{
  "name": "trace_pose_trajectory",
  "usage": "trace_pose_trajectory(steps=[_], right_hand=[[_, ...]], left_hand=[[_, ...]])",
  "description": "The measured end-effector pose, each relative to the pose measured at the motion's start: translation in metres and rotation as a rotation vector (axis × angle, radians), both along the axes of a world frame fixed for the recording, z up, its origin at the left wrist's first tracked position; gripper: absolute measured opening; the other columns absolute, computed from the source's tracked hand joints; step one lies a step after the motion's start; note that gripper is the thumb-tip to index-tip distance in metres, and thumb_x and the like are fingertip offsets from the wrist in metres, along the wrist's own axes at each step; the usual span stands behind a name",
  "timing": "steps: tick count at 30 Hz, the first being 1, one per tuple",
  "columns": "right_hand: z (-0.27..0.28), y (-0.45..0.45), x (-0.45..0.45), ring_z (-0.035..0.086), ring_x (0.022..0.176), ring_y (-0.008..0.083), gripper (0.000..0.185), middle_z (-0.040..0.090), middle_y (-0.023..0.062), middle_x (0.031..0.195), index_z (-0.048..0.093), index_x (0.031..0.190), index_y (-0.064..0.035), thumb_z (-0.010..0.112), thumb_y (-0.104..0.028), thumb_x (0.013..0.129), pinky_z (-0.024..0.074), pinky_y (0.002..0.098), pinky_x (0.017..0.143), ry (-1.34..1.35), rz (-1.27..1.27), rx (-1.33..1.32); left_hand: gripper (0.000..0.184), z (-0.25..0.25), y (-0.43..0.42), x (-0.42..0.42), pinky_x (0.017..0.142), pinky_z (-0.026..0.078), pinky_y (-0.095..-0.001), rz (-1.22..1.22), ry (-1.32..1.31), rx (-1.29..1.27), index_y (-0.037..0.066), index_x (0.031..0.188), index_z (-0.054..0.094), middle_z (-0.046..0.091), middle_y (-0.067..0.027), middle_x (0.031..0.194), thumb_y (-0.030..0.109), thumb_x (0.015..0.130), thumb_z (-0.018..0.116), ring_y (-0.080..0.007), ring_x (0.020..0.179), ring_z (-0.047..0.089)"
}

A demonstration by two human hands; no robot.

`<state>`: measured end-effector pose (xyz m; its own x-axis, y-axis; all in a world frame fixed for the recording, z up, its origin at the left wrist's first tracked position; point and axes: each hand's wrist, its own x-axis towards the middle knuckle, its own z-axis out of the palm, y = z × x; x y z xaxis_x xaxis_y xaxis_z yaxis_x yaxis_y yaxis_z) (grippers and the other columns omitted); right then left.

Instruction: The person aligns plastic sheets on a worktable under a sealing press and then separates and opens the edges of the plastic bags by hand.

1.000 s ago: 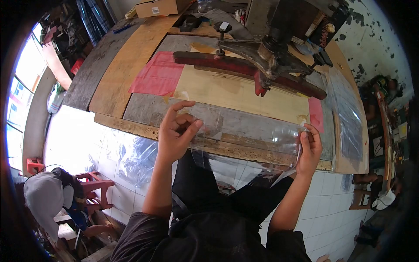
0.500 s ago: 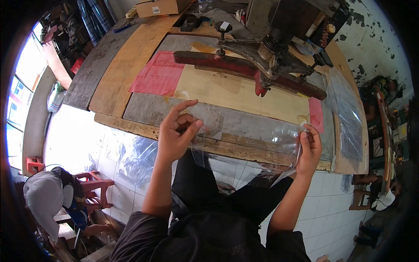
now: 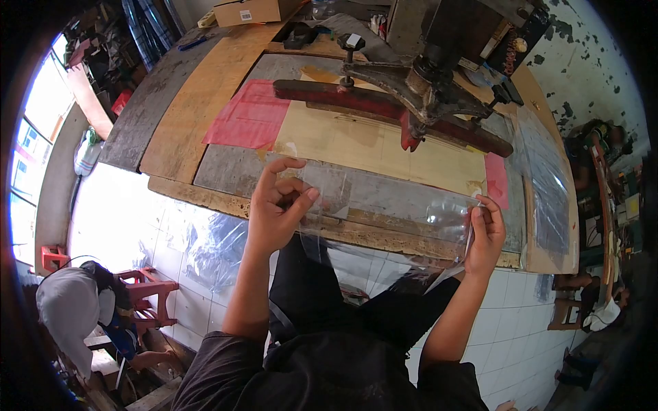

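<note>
A clear plastic sheet [image 3: 394,205] is stretched between my two hands, over the front edge of the workbench [image 3: 212,195]. My left hand [image 3: 273,218] pinches its left end between thumb and curled fingers, with the index finger raised and bent. At the right end, my right hand [image 3: 486,233] grips the sheet's edge between thumb and fingers. Beyond the sheet lies a pale yellow pad [image 3: 349,144], with a red patch [image 3: 243,120] at its left and a pink patch [image 3: 497,181] at its right. Above the pad hangs a press head with a red bar [image 3: 336,99].
Loose clear plastic [image 3: 216,250] lies on the tiled floor at the left, and more plastic film [image 3: 545,185] covers the bench's right end. A cardboard box [image 3: 250,12] stands at the back. One person [image 3: 72,301] sits low at the left beside a red stool [image 3: 151,298]; others are at the right.
My left index finger has bent a little more and its tip has shifted slightly left. My right hand and the plastic sheet look nearly the same.
</note>
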<state>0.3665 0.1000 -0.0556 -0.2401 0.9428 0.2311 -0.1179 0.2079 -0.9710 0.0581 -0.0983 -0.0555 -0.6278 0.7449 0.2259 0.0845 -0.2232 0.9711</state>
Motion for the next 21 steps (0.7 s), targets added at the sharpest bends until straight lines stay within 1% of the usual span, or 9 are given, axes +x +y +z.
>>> trace_pose_trajectory(steps=[2, 6, 8, 12, 18, 21], right_hand=[[0.0, 0.0, 0.0, 0.069, 0.085, 0.0099, 0.029, 0.072, 0.0017, 0.093, 0.069, 0.127, -0.0044, 0.075, -0.017, 0.102, 0.0499, 0.023, 0.07, 0.012, 0.0, -0.008], [-0.001, 0.0, 0.0, 0.068, 0.085, 0.01, 0.028, 0.071, 0.0016, 0.092, 0.07, 0.127, -0.0045, 0.075, -0.017, 0.102, 0.0498, 0.0231, 0.069, 0.0, -0.008, -0.004], [-0.001, 0.0, 0.0, 0.068, 0.085, 0.0101, 0.028, 0.071, 0.0016, 0.092, 0.07, 0.127, -0.0045, 0.074, -0.017, 0.102, 0.0497, 0.0231, 0.07, -0.005, -0.012, 0.001], [0.0, -0.001, 0.0, 0.068, 0.085, 0.0101, 0.028, 0.071, 0.0017, 0.092, 0.07, 0.127, -0.0042, 0.074, -0.017, 0.102, 0.0497, 0.0231, 0.07, -0.009, -0.011, 0.005], [0.002, -0.002, 0.001, 0.068, 0.084, 0.0104, 0.027, 0.071, 0.0018, 0.092, 0.07, 0.127, -0.0038, 0.073, -0.016, 0.103, 0.05, 0.0231, 0.07, -0.013, 0.0, 0.023], [0.002, -0.003, 0.001, 0.069, 0.085, 0.0105, 0.027, 0.071, 0.0015, 0.091, 0.069, 0.127, -0.0038, 0.074, -0.016, 0.103, 0.0501, 0.0234, 0.07, -0.026, -0.012, 0.02]], left_hand=[[0.045, -0.003, -0.001, -0.003, 0.058, 0.047, -0.0203, -0.022, 0.064, -0.016, 0.0, 0.143, 0.054, 0.076, -0.0038, 0.089, 0.001, 0.1, 0.07, -0.0031, 0.068, 0.061], [0.046, 0.004, -0.002, -0.002, 0.057, 0.046, -0.0205, -0.033, 0.088, -0.038, 0.0, 0.144, 0.055, 0.075, -0.0035, 0.088, 0.0, 0.1, 0.069, -0.0029, 0.068, 0.061], [0.047, 0.008, -0.002, 0.0, 0.058, 0.045, -0.0203, -0.026, 0.05, -0.075, 0.0, 0.145, 0.057, 0.075, -0.0031, 0.087, 0.0, 0.099, 0.069, -0.0024, 0.068, 0.06], [0.049, 0.007, -0.003, -0.001, 0.059, 0.044, -0.0194, -0.023, 0.061, -0.089, 0.0, 0.146, 0.057, 0.076, -0.0031, 0.087, 0.0, 0.099, 0.069, -0.0019, 0.068, 0.059], [0.041, 0.01, 0.0, 0.0, 0.061, 0.04, -0.0178, -0.041, 0.051, -0.064, 0.0, 0.138, 0.06, 0.076, -0.002, 0.088, 0.001, 0.098, 0.07, 0.0001, 0.064, 0.053], [0.038, 0.009, 0.001, 0.0, 0.06, 0.038, -0.0184, -0.045, 0.119, -0.045, 0.001, 0.135, 0.06, 0.077, -0.002, 0.09, 0.003, 0.098, 0.072, 0.0007, 0.063, 0.049]])
